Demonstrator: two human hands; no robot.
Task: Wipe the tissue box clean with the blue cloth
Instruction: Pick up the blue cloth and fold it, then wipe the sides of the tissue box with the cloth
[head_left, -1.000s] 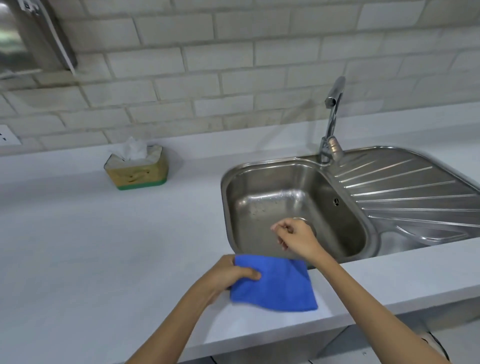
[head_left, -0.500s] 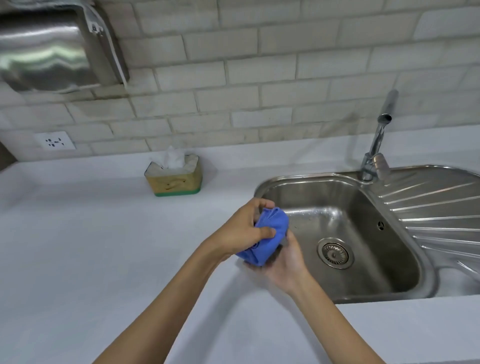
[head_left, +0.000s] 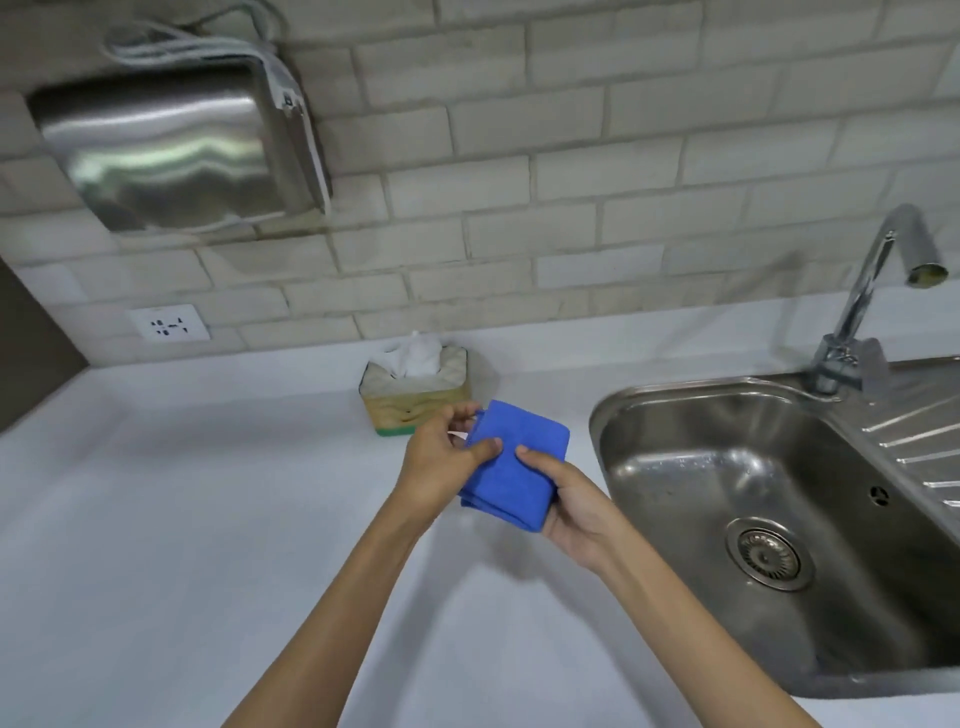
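Note:
The blue cloth (head_left: 511, 467) is folded into a small pad and held above the white counter. My left hand (head_left: 441, 457) grips its left edge with thumb on top. My right hand (head_left: 571, 509) holds its lower right side from beneath, thumb pressed on the cloth. The tissue box (head_left: 413, 387) stands on the counter by the wall, just behind my left hand; it is beige and yellow with a green base, and a white tissue sticks out of its top. Its lower right corner is hidden by my left hand.
A steel sink (head_left: 753, 499) with a drain and a tap (head_left: 872, 291) lies to the right. A steel hand dryer (head_left: 171, 150) hangs on the brick wall at upper left, above a wall socket (head_left: 169, 323). The white counter (head_left: 182, 519) stretches left.
The cloth went from lying flat at the counter's front edge to being lifted, bunched and then folded between both hands. Hands and view have come closer to the tissue box.

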